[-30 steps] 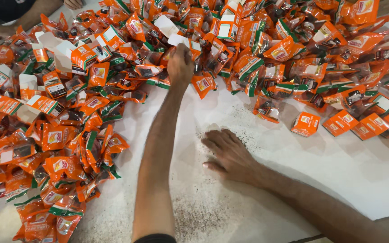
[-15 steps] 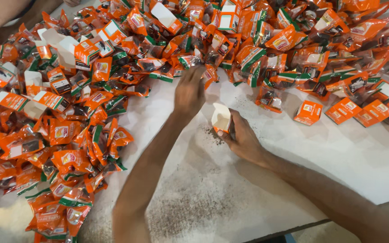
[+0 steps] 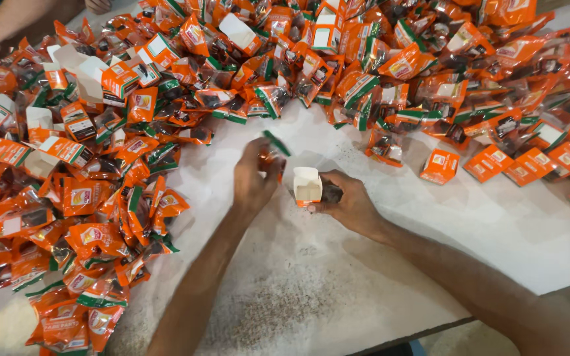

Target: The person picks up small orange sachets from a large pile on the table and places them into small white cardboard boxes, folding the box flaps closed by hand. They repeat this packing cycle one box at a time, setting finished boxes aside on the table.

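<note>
While the right hand [image 3: 348,204] grips the small open carton [image 3: 307,186] upright on the white table [image 3: 496,231], the left hand [image 3: 255,178], pinching an orange sachet [image 3: 273,153] just beside it, should square the sachet to the carton's mouth, clear of the sachet heap [image 3: 377,59] beyond.

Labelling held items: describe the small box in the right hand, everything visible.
The small carton looks like thin cardboard, orange outside, plain white inside. Its top flaps stand open, the mouth facing the camera; nothing can be seen inside. It is held roughly upright just above the white table, gripped from the side by the right hand. The left hand is close beside it, holding an orange sachet.
</note>
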